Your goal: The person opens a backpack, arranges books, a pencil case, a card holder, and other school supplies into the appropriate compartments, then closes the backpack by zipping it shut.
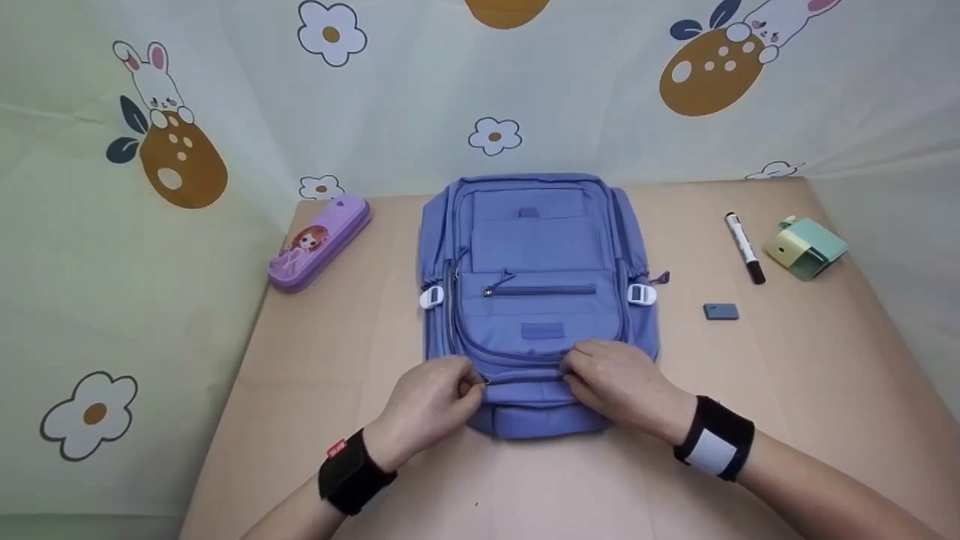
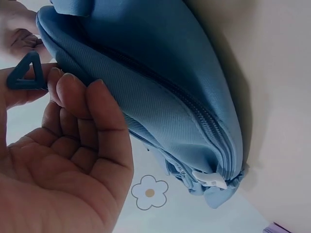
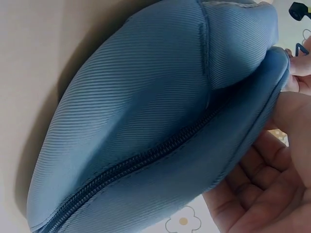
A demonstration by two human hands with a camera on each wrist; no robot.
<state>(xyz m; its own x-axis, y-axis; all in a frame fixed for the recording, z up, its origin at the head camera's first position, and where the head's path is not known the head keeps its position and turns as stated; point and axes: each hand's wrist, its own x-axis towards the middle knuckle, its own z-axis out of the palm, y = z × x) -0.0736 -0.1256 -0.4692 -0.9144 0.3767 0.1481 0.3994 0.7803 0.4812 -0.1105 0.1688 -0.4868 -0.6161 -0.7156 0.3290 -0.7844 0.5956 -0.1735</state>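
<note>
A blue backpack (image 1: pixel 538 244) lies front side up on the table, its lower end toward me. Near its lower left, my left hand (image 1: pixel 429 396) pinches the zipper pull (image 2: pixel 26 84) of the low front pocket between thumb and fingers; the pull's triangular end sticks out in the left wrist view. My right hand (image 1: pixel 624 381) grips the pocket's fabric edge at the lower right, fingers behind the cloth and thumb partly hidden. The dark zipper teeth (image 3: pixel 146 158) of another long zipper curve along the bag in the right wrist view.
A purple pencil case (image 1: pixel 319 244) lies at the back left of the table (image 1: pixel 322 352). On the right are a marker (image 1: pixel 744 247), a small dark blue block (image 1: pixel 721 311) and a green and yellow box-like object (image 1: pixel 808 247). A patterned cloth (image 1: pixel 420 90) hangs behind.
</note>
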